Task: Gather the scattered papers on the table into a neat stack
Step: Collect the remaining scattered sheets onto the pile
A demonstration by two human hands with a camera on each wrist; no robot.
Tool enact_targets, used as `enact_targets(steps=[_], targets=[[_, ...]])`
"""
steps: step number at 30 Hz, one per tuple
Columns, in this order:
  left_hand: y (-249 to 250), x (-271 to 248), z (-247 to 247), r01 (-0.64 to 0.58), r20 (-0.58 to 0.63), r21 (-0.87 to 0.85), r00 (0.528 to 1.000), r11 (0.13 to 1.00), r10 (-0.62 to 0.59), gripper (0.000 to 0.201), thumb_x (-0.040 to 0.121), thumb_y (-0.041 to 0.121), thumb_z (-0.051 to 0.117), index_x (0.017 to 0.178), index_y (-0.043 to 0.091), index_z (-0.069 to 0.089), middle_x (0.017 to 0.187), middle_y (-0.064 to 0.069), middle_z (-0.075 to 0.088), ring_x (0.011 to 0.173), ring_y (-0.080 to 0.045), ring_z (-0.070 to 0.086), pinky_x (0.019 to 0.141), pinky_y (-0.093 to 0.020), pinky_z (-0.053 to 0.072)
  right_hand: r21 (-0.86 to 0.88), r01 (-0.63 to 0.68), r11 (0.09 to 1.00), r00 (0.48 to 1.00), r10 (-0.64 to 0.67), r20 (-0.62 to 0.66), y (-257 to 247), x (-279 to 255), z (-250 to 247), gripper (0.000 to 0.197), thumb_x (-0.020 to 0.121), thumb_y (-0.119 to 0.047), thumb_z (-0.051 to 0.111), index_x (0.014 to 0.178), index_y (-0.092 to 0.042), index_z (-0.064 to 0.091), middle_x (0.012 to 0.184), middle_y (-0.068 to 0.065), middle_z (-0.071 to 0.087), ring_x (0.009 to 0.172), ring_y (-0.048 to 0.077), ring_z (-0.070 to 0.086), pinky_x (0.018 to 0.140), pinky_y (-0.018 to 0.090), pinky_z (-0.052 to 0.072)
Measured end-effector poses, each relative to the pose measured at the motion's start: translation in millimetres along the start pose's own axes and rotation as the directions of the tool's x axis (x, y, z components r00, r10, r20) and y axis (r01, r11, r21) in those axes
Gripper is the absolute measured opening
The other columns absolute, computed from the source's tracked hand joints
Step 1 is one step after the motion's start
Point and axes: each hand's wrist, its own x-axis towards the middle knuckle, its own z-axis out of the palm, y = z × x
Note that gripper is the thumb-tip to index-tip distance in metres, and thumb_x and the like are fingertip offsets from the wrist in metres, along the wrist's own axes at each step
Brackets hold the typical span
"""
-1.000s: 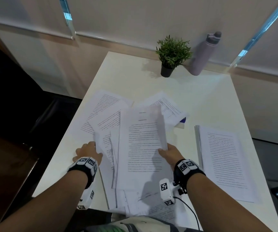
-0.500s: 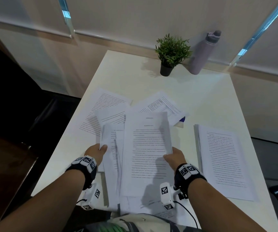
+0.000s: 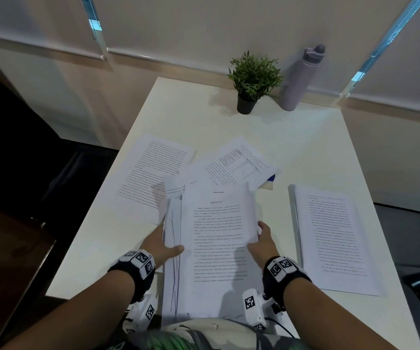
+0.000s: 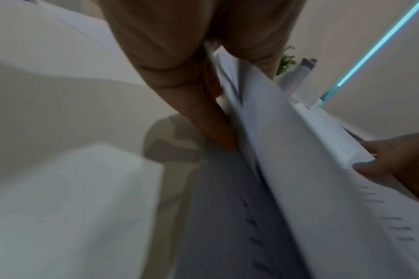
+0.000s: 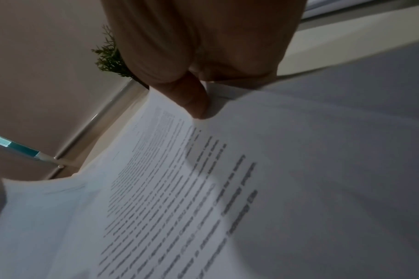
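Note:
A bundle of printed papers (image 3: 216,238) is held up over the near middle of the white table (image 3: 305,147). My left hand (image 3: 164,245) grips its left edge, thumb on top. My right hand (image 3: 263,239) grips its right edge. In the left wrist view my left fingers (image 4: 203,120) press the bundle (image 4: 299,151) from below. In the right wrist view my right thumb (image 5: 194,100) lies on the printed top sheet (image 5: 179,188). A loose sheet (image 3: 153,170) lies at the left, another loose sheet (image 3: 239,165) at the middle. A neat stack (image 3: 330,238) lies at the right.
A small potted plant (image 3: 252,82) and a grey bottle (image 3: 300,77) stand at the table's far edge by the wall. A blue-edged item (image 3: 269,181) peeks from under the middle sheet. A dark chair (image 3: 14,147) stands left of the table.
Both hands have lifted the gathered sheets off the table and drawn them together into one bundle. The left hand moved right, under the bundle's left edge, uncovering the sheet at the left.

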Motion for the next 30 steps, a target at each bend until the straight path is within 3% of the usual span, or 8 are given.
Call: enact_targets(steps=[6,12,14,17,22,25,27,30], targets=[[-0.7,4.9,-5.0,0.031,0.023,-0.144,0.999,0.989,-0.028,0.060,0.080,0.017,0.069,0.135,0.009,0.046,0.132,-0.013,0.057,0.119,-0.028,0.055,0.106,-0.038,0.041,0.191,-0.056,0.980,0.987,0.026,0.156,-3.3,0.4,-15.9,0.043,0.082,0.013,0.052,0.115,-0.012,0.060,0.116,0.015,0.067,0.105,0.032,0.063,0.098,0.048,0.049],[-3.6,9.5,-8.1,0.044,0.003,-0.394,0.999,0.918,-0.047,0.105,0.044,0.039,0.083,0.136,0.015,0.038,0.127,-0.005,0.059,0.118,-0.026,0.055,0.105,-0.047,0.042,0.418,-0.028,0.908,0.985,-0.045,0.165,-6.5,-1.3,-26.5,0.058,0.079,0.022,0.046,0.123,-0.013,0.058,0.117,0.011,0.068,0.110,0.031,0.062,0.092,0.041,0.050],[-2.0,9.7,-8.9,0.029,-0.005,-0.392,0.999,0.920,-0.034,0.100,0.053,0.027,0.085,0.138,0.014,0.033,0.128,-0.006,0.056,0.120,-0.026,0.053,0.107,-0.047,0.040,0.434,-0.016,0.901,0.987,-0.055,0.151,-8.8,-0.2,-27.0,0.059,0.077,0.022,0.047,0.123,-0.014,0.057,0.118,0.010,0.067,0.113,0.031,0.060,0.096,0.042,0.047],[5.7,7.2,-11.1,-0.028,-0.040,-0.421,0.999,0.907,0.012,0.061,0.077,0.005,0.071,0.132,0.007,0.045,0.126,-0.014,0.060,0.118,-0.031,0.056,0.104,-0.045,0.042,0.431,0.015,0.902,0.986,-0.084,0.142,-15.5,0.6,-25.3,0.054,0.081,0.018,0.052,0.123,-0.015,0.056,0.119,0.008,0.067,0.114,0.029,0.059,0.097,0.040,0.046],[28.4,10.4,-28.9,-0.100,-0.126,-0.627,0.992,0.773,0.026,0.054,0.082,0.017,0.069,0.132,0.011,0.048,0.128,-0.007,0.058,0.117,-0.023,0.053,0.101,-0.035,0.039,0.577,0.048,0.816,0.987,-0.126,0.096,-31.1,5.8,-21.1,0.046,0.084,0.016,0.051,0.121,-0.011,0.056,0.118,0.014,0.066,0.108,0.035,0.061,0.094,0.048,0.050],[36.2,14.3,-39.9,-0.123,-0.140,-0.393,0.987,0.911,0.073,0.087,0.067,0.036,0.081,0.140,0.016,0.037,0.135,0.005,0.048,0.128,-0.019,0.043,0.112,-0.038,0.030,0.628,0.055,0.776,0.994,-0.104,0.041,-39.8,9.5,-20.8,0.038,0.084,0.017,0.051,0.105,-0.013,0.058,0.105,0.014,0.067,0.094,0.034,0.064,0.076,0.042,0.057],[39.3,14.8,-40.7,-0.117,-0.131,-0.197,0.987,0.973,0.092,0.078,0.072,0.018,0.078,0.138,0.012,0.037,0.135,0.000,0.050,0.129,-0.021,0.044,0.110,-0.034,0.031,0.634,0.058,0.771,0.993,-0.110,0.043,-42.9,12.2,-20.5,0.036,0.085,0.014,0.053,0.108,-0.013,0.058,0.107,0.015,0.067,0.095,0.034,0.064,0.077,0.041,0.057],[44.8,17.2,-41.5,-0.145,-0.146,-0.217,0.982,0.965,0.115,0.069,0.075,0.008,0.074,0.136,0.011,0.042,0.135,-0.008,0.053,0.126,-0.026,0.049,0.104,-0.032,0.035,0.577,0.022,0.817,0.980,-0.132,0.148,-44.3,12.1,-18.8,0.035,0.088,0.006,0.057,0.119,-0.011,0.057,0.113,0.014,0.067,0.099,0.032,0.064,0.085,0.042,0.055]])
